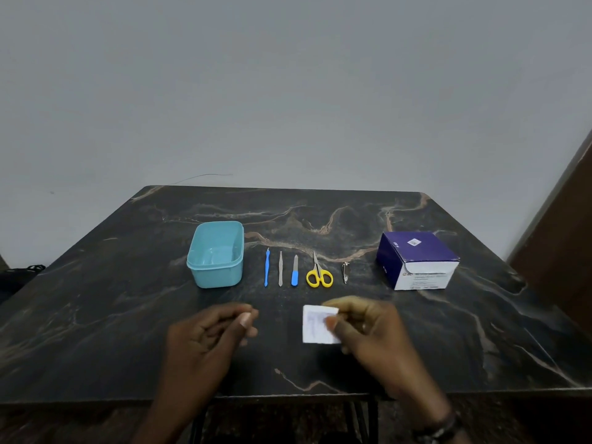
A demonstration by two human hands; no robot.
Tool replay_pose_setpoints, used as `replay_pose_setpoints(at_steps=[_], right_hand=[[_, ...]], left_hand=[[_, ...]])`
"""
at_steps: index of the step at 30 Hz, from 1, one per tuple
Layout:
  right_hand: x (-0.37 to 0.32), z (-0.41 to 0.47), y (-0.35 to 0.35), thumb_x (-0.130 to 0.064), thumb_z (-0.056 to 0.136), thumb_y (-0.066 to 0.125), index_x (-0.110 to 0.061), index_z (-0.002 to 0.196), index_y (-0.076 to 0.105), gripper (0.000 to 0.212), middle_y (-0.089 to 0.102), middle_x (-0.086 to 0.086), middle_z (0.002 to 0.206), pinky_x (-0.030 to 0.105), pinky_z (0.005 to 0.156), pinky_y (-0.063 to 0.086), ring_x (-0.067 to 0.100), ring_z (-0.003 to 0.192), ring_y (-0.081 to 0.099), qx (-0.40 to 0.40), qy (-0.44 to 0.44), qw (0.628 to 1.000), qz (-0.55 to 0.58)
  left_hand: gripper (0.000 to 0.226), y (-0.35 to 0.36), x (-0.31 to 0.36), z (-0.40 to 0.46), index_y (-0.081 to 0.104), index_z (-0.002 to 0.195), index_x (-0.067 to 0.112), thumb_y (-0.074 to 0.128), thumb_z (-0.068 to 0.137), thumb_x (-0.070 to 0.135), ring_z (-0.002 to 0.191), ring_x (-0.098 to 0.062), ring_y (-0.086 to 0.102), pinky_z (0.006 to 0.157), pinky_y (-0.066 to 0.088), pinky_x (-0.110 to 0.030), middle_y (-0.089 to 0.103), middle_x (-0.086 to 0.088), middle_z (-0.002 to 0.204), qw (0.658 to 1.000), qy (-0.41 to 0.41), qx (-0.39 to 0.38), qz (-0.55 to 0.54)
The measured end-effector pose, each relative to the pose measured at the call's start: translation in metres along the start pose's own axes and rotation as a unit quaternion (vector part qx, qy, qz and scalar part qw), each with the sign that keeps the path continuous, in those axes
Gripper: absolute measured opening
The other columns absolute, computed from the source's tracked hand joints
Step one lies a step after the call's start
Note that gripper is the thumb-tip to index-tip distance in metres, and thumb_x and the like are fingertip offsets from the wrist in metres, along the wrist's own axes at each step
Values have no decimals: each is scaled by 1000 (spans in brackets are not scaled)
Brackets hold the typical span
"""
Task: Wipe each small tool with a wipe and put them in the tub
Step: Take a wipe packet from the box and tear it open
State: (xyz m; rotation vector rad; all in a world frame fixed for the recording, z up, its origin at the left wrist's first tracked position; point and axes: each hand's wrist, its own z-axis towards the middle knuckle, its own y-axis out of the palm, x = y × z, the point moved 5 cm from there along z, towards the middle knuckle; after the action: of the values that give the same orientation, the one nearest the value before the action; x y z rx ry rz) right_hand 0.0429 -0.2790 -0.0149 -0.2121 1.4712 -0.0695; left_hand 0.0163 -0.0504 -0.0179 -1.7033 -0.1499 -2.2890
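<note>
Five small tools lie in a row on the dark marble table (128, 315): a blue pick (267, 267), metal tweezers (280, 268), a blue-handled file (295, 271), yellow-handled scissors (318, 273) and a nail clipper (345, 272). An empty teal tub (216, 254) stands left of the row. My right hand (368, 334) pinches a white square wipe packet (315, 325) just above the table, in front of the scissors. My left hand (211, 334) hovers to its left, fingers curled, holding nothing that I can see.
A purple and white box of wipes (416, 259) stands at the right of the tool row. A grey wall rises behind the table. A brown door or panel edge (563, 251) is at the far right. A dark bracelet is on my right wrist.
</note>
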Motion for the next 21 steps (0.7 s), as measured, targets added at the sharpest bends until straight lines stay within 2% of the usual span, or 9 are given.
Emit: replay_pose_setpoints(at_steps=[2,5,7,9,12,16,21], right_hand=[[2,-2,20,0,83,71,-16,94,73,19,66,5,70,16,54,45,6,60,56,-7,-5,1000,6],[2,-1,42,-2,79,76,-15,99,67,25,67,1,68,19,58,49,7,60,59,0,0,1000,24],[2,1,50,-2,77,78,-14,99,64,28,72,4,68,24,61,53,10,61,64,6,3,999,38],[4,2,54,-3,76,78,-12,98,64,28,74,5,70,25,62,54,12,62,67,15,3,999,50],[5,4,53,-4,84,71,-9,94,66,12,73,6,69,20,52,48,10,58,64,15,3,997,79],[9,6,48,1,89,62,-4,96,65,9,75,14,77,23,50,47,16,63,66,-14,18,991,133],[12,8,47,3,80,72,-2,93,68,14,73,15,77,22,49,47,16,62,65,-36,31,987,155]], left_hand=[[13,13,-4,0,74,89,10,72,76,6,69,-24,73,56,57,-24,77,-7,82,997,-42,-37,-59],[35,22,-12,0,71,98,8,76,63,12,68,-24,71,55,57,-27,76,-13,86,988,-89,-88,-91],[39,23,-16,1,70,99,7,78,61,9,68,-24,71,55,57,-27,76,-14,85,984,-111,-107,-91],[33,23,-19,2,69,98,4,77,66,-1,65,-25,71,52,56,-27,76,-16,83,982,-122,-116,-87],[24,21,-20,3,70,95,2,72,74,-10,55,-24,68,50,54,-24,75,-17,77,983,-121,-113,-82],[18,20,-21,4,72,93,3,69,79,-7,58,-28,69,53,57,-27,76,-15,77,982,-130,-108,-90],[16,22,-23,6,73,95,4,66,83,-5,56,-24,67,51,56,-26,75,-16,76,979,-140,-111,-94]])
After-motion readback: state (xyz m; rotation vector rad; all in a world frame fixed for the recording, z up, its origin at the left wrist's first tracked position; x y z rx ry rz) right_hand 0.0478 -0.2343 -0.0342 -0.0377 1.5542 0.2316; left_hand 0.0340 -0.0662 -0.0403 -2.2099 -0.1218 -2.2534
